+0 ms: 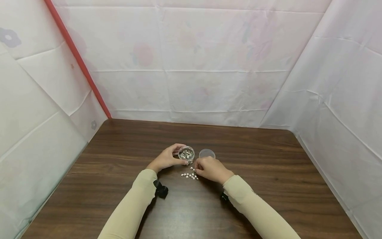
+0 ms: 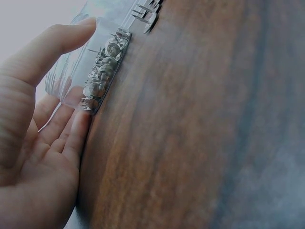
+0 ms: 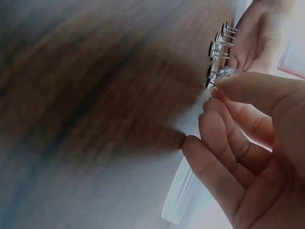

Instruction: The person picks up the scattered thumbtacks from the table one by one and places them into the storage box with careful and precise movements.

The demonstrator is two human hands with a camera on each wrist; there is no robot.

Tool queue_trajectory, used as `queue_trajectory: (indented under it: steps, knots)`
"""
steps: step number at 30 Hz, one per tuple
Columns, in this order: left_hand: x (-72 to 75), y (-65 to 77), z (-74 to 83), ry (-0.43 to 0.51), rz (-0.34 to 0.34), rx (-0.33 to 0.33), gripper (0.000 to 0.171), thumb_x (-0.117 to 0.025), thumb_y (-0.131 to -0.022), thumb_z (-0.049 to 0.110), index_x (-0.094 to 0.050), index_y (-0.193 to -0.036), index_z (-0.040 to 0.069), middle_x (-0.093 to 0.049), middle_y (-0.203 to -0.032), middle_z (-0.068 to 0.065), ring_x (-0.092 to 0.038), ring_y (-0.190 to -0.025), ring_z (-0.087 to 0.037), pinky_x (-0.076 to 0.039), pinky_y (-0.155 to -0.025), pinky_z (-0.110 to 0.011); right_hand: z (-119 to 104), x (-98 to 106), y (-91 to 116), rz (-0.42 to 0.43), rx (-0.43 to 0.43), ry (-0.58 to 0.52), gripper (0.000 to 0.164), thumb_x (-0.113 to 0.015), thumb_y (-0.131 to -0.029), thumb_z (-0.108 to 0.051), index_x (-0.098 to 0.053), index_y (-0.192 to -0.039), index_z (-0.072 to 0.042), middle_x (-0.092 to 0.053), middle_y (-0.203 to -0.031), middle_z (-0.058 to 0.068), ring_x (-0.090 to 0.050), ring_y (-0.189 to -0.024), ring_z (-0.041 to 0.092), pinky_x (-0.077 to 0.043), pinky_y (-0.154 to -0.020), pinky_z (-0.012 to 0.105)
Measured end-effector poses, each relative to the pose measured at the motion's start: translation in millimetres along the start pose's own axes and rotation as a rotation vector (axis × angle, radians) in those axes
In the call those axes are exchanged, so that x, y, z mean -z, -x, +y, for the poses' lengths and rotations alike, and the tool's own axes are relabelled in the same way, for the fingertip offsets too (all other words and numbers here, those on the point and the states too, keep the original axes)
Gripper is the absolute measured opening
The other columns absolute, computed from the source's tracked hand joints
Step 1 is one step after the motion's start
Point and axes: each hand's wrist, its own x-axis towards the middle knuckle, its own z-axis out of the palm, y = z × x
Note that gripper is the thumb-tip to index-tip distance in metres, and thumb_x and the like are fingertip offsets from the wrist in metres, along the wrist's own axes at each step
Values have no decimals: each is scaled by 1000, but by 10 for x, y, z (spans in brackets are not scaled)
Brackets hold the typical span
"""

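My left hand (image 1: 168, 158) holds a clear round plastic jar (image 2: 63, 76), thumb on one side and fingers on the other. Silver thumbtacks (image 1: 186, 154) cover the jar's bottom. Just in front of the jar, several more loose thumbtacks (image 1: 190, 176) are spread on the table, many with their points upward in the right wrist view. My right hand (image 1: 212, 168) is low over the table beside these tacks. Its thumb and index finger pinch a thumbtack (image 3: 211, 94), mostly hidden by the fingertips, while the other fingers curl loosely.
The clear round lid (image 1: 207, 153) lies on the table right of the jar, just beyond my right hand. Everything rests on a dark wood-grain table (image 1: 125, 142). White patterned sheets (image 1: 191, 59) hang at its back and sides, with a red strip (image 1: 77, 56) at the left corner.
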Motion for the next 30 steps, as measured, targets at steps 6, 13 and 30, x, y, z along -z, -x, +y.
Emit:
queue_trajectory:
  steps: [6,13,30]
  knots:
    - [-2,-12,-10,11,-9,-6,69,-85,-66,30,-51,-126,27,-57,-119,-1,-52,-109,-15,-45,-95,-47,2,-1,8,3,-2,6,9,-66,-84,-19,-62,-76,-20,-53,-61,-13,-47,-54,1,-43,-49,23]
    - [3,-8,-25,-4,-1,11,69,-85,-65,33,-51,-125,31,-57,-119,2,-51,-109,-14,-45,-96,-46,5,-12,5,-10,-24,-1,8,-65,-85,-19,-63,-77,-20,-53,-62,-13,-48,-54,1,-44,-50,23]
    - [-4,-10,-31,-13,7,15,70,-85,-64,38,-52,-125,31,-56,-119,2,-51,-110,-14,-45,-96,-44,25,-17,31,10,-52,-18,10,-63,-86,-19,-61,-77,-22,-54,-64,-12,-48,-56,1,-45,-51,22]
